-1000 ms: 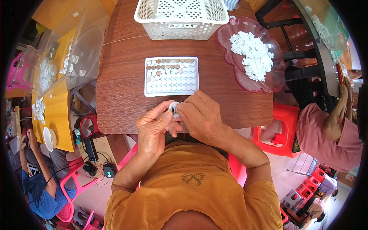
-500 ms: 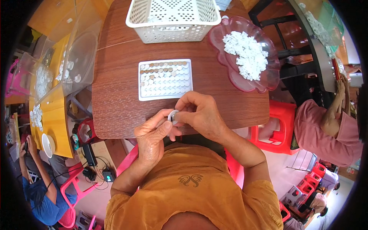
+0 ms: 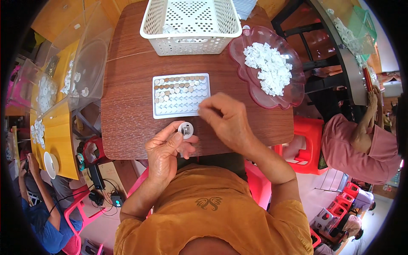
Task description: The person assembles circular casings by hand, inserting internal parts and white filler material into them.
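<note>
My left hand holds a small round white plastic disc with a dark metal part at its centre, pinched between thumb and fingers above the near table edge. My right hand hovers just right of a white rectangular tray, fingertips pinched together at the tray's lower right corner; whether a piece is between them I cannot tell. The tray carries rows of small round metal pieces in its upper half. A translucent pink dish heaped with white plastic parts sits to the right.
A white perforated basket stands at the far side of the brown wooden table. Clear plastic containers with white discs rest on a yellow table at left. A red stool and a person in pink sit at right; another person sits lower left.
My hands have come apart: the right one left the disc and moved up toward the tray's corner, while the left keeps the disc.
</note>
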Demonstrator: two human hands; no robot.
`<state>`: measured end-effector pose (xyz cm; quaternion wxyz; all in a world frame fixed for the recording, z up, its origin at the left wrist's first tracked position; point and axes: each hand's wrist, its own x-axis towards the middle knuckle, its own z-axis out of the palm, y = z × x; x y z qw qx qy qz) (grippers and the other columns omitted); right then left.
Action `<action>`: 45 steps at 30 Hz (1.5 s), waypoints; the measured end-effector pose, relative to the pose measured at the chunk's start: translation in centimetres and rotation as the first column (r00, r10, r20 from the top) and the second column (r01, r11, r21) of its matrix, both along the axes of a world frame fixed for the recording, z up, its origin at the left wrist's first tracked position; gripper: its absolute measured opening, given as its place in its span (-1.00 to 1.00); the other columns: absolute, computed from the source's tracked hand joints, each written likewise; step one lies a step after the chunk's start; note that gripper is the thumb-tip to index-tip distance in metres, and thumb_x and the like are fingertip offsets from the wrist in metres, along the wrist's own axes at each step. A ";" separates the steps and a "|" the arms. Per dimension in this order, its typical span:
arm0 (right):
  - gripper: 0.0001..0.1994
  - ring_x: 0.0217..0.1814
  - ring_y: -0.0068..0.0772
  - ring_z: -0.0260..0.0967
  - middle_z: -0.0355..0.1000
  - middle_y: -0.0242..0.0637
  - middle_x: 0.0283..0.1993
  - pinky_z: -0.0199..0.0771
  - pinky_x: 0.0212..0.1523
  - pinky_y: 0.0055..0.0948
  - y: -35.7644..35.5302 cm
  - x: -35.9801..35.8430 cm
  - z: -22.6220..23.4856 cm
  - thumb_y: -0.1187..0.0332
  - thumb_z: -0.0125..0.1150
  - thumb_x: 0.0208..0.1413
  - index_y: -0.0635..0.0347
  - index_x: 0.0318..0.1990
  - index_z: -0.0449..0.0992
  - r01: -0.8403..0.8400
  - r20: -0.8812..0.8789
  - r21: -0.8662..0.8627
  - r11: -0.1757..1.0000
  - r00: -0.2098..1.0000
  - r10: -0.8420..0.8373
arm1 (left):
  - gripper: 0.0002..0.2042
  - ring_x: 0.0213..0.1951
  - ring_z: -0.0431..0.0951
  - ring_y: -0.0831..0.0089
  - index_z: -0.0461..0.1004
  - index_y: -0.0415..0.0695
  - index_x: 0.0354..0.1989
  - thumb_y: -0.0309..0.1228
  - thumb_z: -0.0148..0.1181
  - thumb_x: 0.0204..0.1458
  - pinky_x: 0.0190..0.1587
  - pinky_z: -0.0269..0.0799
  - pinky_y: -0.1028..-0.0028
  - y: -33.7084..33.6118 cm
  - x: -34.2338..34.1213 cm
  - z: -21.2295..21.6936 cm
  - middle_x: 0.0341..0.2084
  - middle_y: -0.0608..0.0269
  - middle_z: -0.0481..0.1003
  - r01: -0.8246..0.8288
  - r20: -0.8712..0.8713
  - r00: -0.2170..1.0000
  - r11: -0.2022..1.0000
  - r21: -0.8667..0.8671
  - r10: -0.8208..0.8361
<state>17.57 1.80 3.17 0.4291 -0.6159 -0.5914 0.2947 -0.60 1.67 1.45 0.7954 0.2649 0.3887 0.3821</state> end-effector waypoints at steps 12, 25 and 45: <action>-0.73 -0.43 -0.26 0.24 0.24 -0.28 -0.51 0.27 -0.50 -0.32 5.6 1.4 -2.7 0.60 0.15 -0.29 0.15 -0.32 0.51 -0.198 0.663 0.392 0.899 0.738 -0.126 | -0.68 -0.54 0.55 0.38 0.35 -0.37 -0.01 -0.44 0.06 0.10 -0.57 0.36 0.58 0.3 -0.2 -0.6 -0.39 -0.12 0.53 -0.013 -0.006 1.000 1.000 -0.009 0.013; -0.84 -0.44 -0.18 0.24 0.24 -0.21 -0.50 0.28 -0.47 -0.30 5.0 1.4 -2.9 0.58 0.17 -0.31 0.23 -0.48 0.36 -0.215 0.574 0.463 0.860 0.812 -0.106 | -0.68 -0.54 0.55 0.38 0.35 -0.36 -0.01 -0.43 0.05 0.11 -0.57 0.38 0.57 0.6 -0.2 -0.5 -0.39 -0.13 0.53 0.004 0.041 0.999 0.996 -0.088 -0.001; -0.73 -0.52 -0.24 0.26 0.33 -0.20 -0.45 0.27 -0.57 -0.39 -1.8 -2.0 -2.2 0.64 0.27 -0.32 0.32 -0.35 0.42 -0.217 0.366 0.588 0.779 0.931 -0.017 | -0.72 -0.52 0.55 0.39 0.40 -0.37 -0.06 -0.47 0.08 0.09 -0.58 0.33 0.61 -0.5 0.5 0.7 -0.37 0.05 0.53 -0.014 0.001 1.000 1.000 0.002 0.014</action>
